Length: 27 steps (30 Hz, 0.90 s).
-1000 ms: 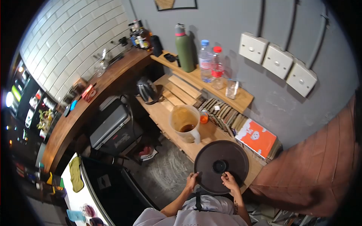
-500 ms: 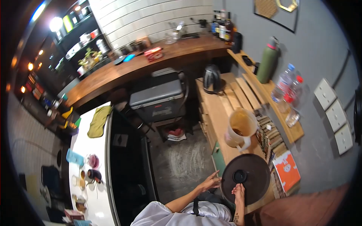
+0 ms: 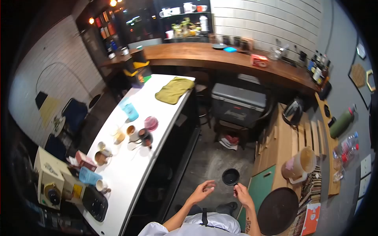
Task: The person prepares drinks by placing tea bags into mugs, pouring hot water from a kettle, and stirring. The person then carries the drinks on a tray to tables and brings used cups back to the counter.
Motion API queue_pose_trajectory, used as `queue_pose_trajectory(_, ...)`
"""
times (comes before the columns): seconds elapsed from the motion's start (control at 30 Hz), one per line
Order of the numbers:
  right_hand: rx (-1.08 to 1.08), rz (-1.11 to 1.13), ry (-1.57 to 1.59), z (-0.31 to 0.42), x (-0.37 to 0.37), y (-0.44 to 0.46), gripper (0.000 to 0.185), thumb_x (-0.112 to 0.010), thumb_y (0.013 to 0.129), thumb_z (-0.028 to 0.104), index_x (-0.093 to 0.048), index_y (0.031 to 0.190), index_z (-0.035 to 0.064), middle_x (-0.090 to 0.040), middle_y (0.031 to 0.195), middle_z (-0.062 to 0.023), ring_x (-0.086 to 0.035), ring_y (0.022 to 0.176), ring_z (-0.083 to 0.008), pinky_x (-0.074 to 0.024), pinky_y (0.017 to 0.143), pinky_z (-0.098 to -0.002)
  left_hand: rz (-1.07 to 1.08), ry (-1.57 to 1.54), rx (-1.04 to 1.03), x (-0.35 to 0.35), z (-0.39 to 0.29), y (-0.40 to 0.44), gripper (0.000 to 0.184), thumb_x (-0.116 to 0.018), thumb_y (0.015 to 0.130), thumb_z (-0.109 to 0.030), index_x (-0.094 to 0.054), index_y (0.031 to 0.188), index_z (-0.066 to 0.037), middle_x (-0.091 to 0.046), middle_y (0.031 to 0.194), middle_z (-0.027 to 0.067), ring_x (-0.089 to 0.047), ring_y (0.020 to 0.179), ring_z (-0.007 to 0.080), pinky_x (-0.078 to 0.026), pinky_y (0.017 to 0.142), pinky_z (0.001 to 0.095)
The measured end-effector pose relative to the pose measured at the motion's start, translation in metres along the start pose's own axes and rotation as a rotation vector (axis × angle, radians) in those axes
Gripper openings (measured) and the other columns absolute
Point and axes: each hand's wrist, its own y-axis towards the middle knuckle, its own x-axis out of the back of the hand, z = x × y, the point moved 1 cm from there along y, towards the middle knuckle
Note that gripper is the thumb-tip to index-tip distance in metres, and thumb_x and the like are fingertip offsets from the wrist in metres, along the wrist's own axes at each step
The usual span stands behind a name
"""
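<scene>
A small black cup (image 3: 230, 177) is in my right hand (image 3: 242, 193), its fingers pinched at the cup's near edge. The cup's dark, round inside faces up, over the floor. My left hand (image 3: 203, 191) is to the left of the cup, fingers spread and holding nothing. Right of my right hand, the round brown tray (image 3: 278, 211) lies on the wooden cabinet top, with nothing on it. Beyond the tray stands a large translucent pitcher (image 3: 298, 165) with brown residue inside.
On the left, a white counter (image 3: 126, 181) holds cups, a green cloth (image 3: 174, 90) and a light blue container (image 3: 129, 109). A grey cooler (image 3: 238, 104) stands under the wooden bar (image 3: 177, 53). A kettle (image 3: 293, 112) is at the cabinet's far end.
The view has swung left, bringing the white counter into fuller view. My right hand has lifted the black cup off the brown tray. My left hand has come away from the tray's edge.
</scene>
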Motion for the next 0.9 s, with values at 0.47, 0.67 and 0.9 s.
queue_pose_trajectory(0.47, -0.064, 0.766, -0.112, 0.027, -0.359, 0.011, 0.028, -0.047, 0.103, 0.026, -0.057, 0.089, 0.0037, -0.052, 0.072, 0.0009, -0.050, 0.066, -0.0087, -0.0427, 0.061, -0.0245, -0.859, 0.334, -0.113, 0.217, -0.013, -0.228, 0.083, -0.086, 0.071, -0.018, -0.044, 0.140, 0.000, -0.053, 0.126, 0.0125, -0.062, 0.081, 0.0139, -0.056, 0.068, 0.0266)
queue_pose_trajectory(0.67, -0.112, 0.941, -0.268, 0.029, -0.431, 0.036, 0.030, -0.049, 0.102, 0.028, -0.059, 0.088, 0.0037, -0.048, 0.068, 0.0033, -0.043, 0.062, -0.0062, -0.0362, 0.056, -0.0229, -1.113, 0.369, -0.090, 0.256, -0.008, -0.260, 0.091, -0.086, 0.070, -0.024, -0.038, 0.145, -0.006, -0.058, 0.117, 0.0185, -0.065, 0.070, 0.0154, -0.056, 0.062, 0.0285)
queue_pose_trajectory(0.9, -0.131, 1.160, -0.330, 0.046, -0.492, 0.092, 0.029, -0.050, 0.102, 0.026, -0.061, 0.089, 0.0033, -0.044, 0.065, 0.0064, -0.037, 0.057, -0.0046, -0.0303, 0.051, -0.0234, -1.369, 0.188, -0.017, 0.286, 0.002, -0.245, 0.092, -0.086, 0.071, -0.022, -0.035, 0.147, -0.007, -0.063, 0.105, 0.0147, -0.060, 0.064, 0.0107, -0.052, 0.058, 0.0248)
